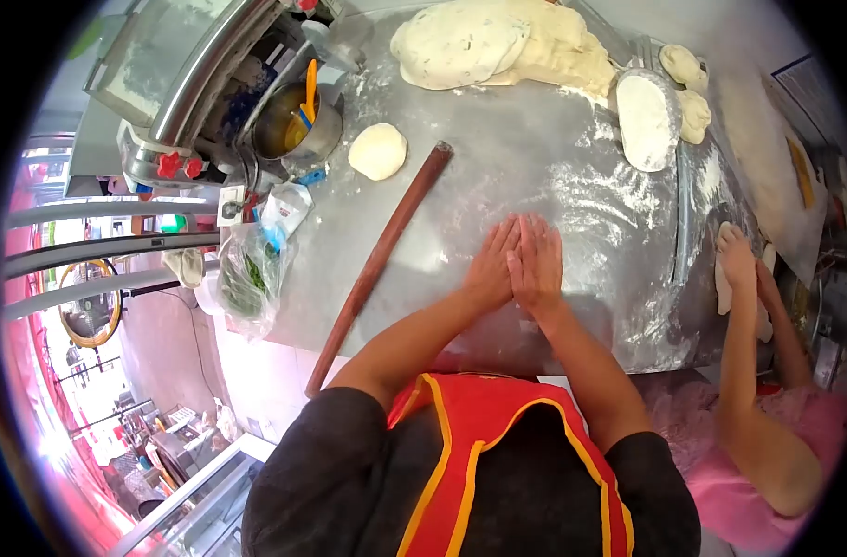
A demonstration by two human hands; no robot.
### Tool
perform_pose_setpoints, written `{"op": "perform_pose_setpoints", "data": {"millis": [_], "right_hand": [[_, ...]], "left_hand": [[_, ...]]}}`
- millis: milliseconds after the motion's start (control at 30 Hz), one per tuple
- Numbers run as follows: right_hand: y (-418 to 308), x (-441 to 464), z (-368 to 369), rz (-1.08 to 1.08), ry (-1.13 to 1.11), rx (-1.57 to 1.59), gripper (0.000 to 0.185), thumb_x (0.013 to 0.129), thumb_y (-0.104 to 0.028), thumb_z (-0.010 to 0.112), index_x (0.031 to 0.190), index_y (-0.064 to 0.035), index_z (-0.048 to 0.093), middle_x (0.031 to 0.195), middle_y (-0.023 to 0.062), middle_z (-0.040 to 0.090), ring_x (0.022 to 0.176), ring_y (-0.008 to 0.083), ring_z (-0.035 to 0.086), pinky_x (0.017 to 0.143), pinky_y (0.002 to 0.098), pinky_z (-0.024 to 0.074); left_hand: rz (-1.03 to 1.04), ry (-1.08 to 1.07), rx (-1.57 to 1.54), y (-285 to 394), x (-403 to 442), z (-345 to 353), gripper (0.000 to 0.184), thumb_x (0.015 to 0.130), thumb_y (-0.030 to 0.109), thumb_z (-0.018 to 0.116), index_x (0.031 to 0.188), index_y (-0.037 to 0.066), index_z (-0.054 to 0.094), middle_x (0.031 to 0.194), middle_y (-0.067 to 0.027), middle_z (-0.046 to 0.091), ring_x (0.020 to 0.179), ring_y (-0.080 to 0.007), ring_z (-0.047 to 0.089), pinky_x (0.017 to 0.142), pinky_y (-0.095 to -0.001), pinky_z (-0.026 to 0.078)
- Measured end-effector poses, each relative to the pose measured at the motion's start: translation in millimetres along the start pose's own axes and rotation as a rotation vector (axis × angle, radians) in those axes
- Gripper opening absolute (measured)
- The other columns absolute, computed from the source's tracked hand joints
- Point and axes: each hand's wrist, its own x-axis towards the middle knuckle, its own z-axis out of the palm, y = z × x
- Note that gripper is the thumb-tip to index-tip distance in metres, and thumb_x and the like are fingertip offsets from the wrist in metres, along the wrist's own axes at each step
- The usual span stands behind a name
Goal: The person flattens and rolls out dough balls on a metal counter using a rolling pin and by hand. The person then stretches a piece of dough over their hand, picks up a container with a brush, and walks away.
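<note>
My left hand [491,266] and my right hand [537,262] lie side by side over the grey metal worktop [497,167], inner edges touching. Both have their fingers stretched out, and neither grips anything visible; whatever may be beneath the palms is hidden. To the left, a long reddish-brown rolling pin [382,260] lies slanted, its near end reaching past the table's front edge. Beyond it sits a round ball of dough [378,151]. At the back, a large mass of dough [497,45] spreads across the worktop.
A pot [323,132] holds yellow liquid and an orange-handled tool [310,88]. Below it is a plastic bag of greens [249,278]. A floury oblong container [647,121] stands back right, beside dough lumps [683,67]. At right, another person's hands [737,255] touch pale dough [723,278].
</note>
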Motion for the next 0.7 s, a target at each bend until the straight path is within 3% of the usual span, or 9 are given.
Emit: {"op": "perform_pose_setpoints", "data": {"millis": [233, 333, 367, 400, 467, 533, 600, 633, 700], "right_hand": [[15, 11, 2, 0.075, -0.081, 0.074, 0.052, 0.096, -0.028, 0.049, 0.142, -0.0047, 0.043, 0.143, 0.0272, 0.041, 0.135, 0.0409, 0.035, 0.114, 0.0549, 0.0203], [12, 16, 0, 0.258, -0.013, 0.029, 0.054, 0.094, -0.031, 0.054, 0.142, -0.0073, 0.044, 0.142, 0.0272, 0.04, 0.132, 0.0421, 0.037, 0.112, 0.056, 0.0224], [4, 13, 0, 0.351, 0.019, -0.014, 0.055, 0.093, -0.033, 0.055, 0.142, -0.0081, 0.045, 0.143, 0.0271, 0.04, 0.132, 0.0427, 0.037, 0.111, 0.0564, 0.0232], [-8, 7, 7, 0.276, 0.047, -0.098, 0.056, 0.092, -0.033, 0.057, 0.141, -0.0087, 0.045, 0.143, 0.027, 0.04, 0.131, 0.0433, 0.037, 0.111, 0.0566, 0.0242], [-30, -1, 27, 0.132, 0.115, -0.264, 0.057, 0.091, -0.035, 0.059, 0.14, -0.0098, 0.047, 0.143, 0.0269, 0.039, 0.131, 0.0444, 0.037, 0.109, 0.057, 0.0261], [-34, -3, 35, -0.096, -0.087, -0.139, 0.061, 0.087, -0.038, 0.063, 0.14, -0.0127, 0.048, 0.145, 0.0241, 0.038, 0.132, 0.0443, 0.036, 0.11, 0.0586, 0.025], [-53, -4, 23, -0.334, -0.302, -0.063, 0.064, 0.086, -0.039, 0.064, 0.141, -0.0134, 0.047, 0.147, 0.0209, 0.038, 0.134, 0.0425, 0.035, 0.111, 0.0591, 0.0235], [-56, 0, 16, -0.355, -0.371, -0.068, 0.065, 0.085, -0.039, 0.065, 0.141, -0.0133, 0.047, 0.147, 0.0201, 0.037, 0.135, 0.0418, 0.035, 0.112, 0.0583, 0.0224], [-52, 12, 0, -0.404, -0.511, -0.084, 0.067, 0.083, -0.04, 0.067, 0.141, -0.0131, 0.047, 0.148, 0.0186, 0.037, 0.136, 0.0403, 0.034, 0.114, 0.0566, 0.0203]], "left_hand": [[-0.004, 0.012, 0.089, -4, 9, -3, 0.065, 0.093, 0.03, 0.045, 0.149, 0.002, 0.028, 0.154, -0.0206, 0.028, 0.146, -0.0354, 0.019, 0.12, -0.0483, 0.013], [-0.341, 0.061, -0.13, -13, -17, -42, 0.07, 0.088, 0.03, 0.057, 0.147, 0.002, 0.032, 0.152, -0.0214, 0.031, 0.144, -0.0375, 0.023, 0.118, -0.0491, 0.018], [-0.337, 0.222, 0.005, -25, -41, -62, 0.071, 0.086, 0.029, 0.062, 0.145, 0.002, 0.035, 0.15, -0.0216, 0.033, 0.141, -0.0392, 0.026, 0.115, -0.05, 0.021], [-0.329, 0.376, 0.145, -42, -72, -82, 0.072, 0.083, 0.028, 0.067, 0.143, 0.001, 0.038, 0.149, -0.0218, 0.035, 0.139, -0.0408, 0.03, 0.113, -0.051, 0.024], [-0.554, 0.471, 0.188, -71, -128, -92, 0.071, 0.08, 0.025, 0.071, 0.14, 0.0, 0.042, 0.142, -0.0224, 0.043, 0.129, -0.0444, 0.039, 0.108, -0.0511, 0.031], [-0.603, 0.537, 0.22, -102, -174, -79, 0.051, 0.083, 0.026, 0.071, 0.123, 0.0, 0.051, 0.124, -0.0233, 0.053, 0.114, -0.0428, 0.05, 0.097, -0.0495, 0.041], [-0.671, 0.316, 0.197, -103, -178, -88, 0.043, 0.084, 0.027, 0.069, 0.114, 0.001, 0.052, 0.113, -0.0196, 0.056, 0.108, -0.0398, 0.054, 0.09, -0.0483, 0.045], [-0.707, 0.206, 0.183, -102, -179, -94, 0.039, 0.085, 0.027, 0.069, 0.109, 0.002, 0.053, 0.107, -0.0178, 0.057, 0.104, -0.0384, 0.056, 0.086, -0.0477, 0.048], [-0.636, 0.235, 0.189, -99, -178, -101, 0.035, 0.086, 0.028, 0.067, 0.104, 0.003, 0.052, 0.101, -0.0158, 0.057, 0.097, -0.0366, 0.058, 0.079, -0.0473, 0.049]]}}
